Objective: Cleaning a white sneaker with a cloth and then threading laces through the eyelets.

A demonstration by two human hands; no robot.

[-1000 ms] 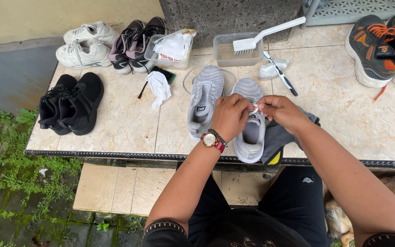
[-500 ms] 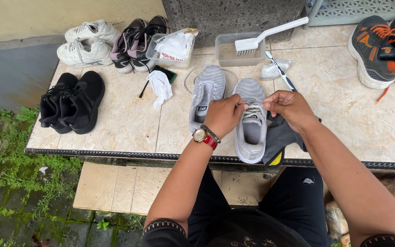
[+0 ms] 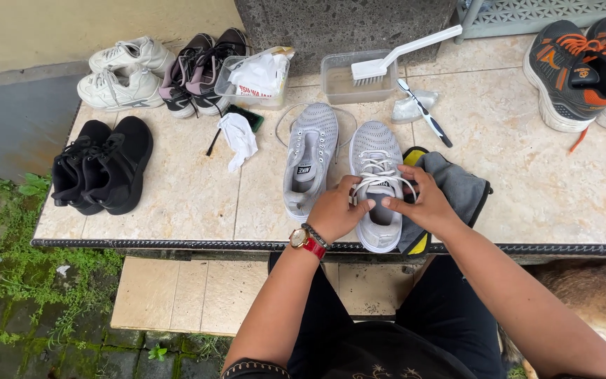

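Two grey sneakers lie side by side on the tiled counter. The right grey sneaker point(image 3: 375, 156) has white laces point(image 3: 380, 172) threaded across its top. My left hand point(image 3: 334, 210) pinches the laces at the shoe's left side, near the tongue. My right hand point(image 3: 422, 202) holds the lace loop on the shoe's right side, thumb pressed toward the tongue. The left grey sneaker point(image 3: 310, 156) lies untouched beside my left hand, without laces that I can see. A grey cloth with black and yellow edging point(image 3: 457, 186) lies under my right hand.
Black sneakers point(image 3: 103, 165) sit at the left, white sneakers point(image 3: 122, 70) and dark purple sneakers point(image 3: 201, 67) at the back. A clear tub with a white brush point(image 3: 387, 64), a toothbrush point(image 3: 423, 112), a white rag point(image 3: 238, 137) and orange-black shoes point(image 3: 583, 70) share the counter point(image 3: 191, 189).
Both hands have shifted slightly toward me along the right grey sneaker. The laces now form a loop spread between my fingers, where earlier they were bunched at my fingertips.
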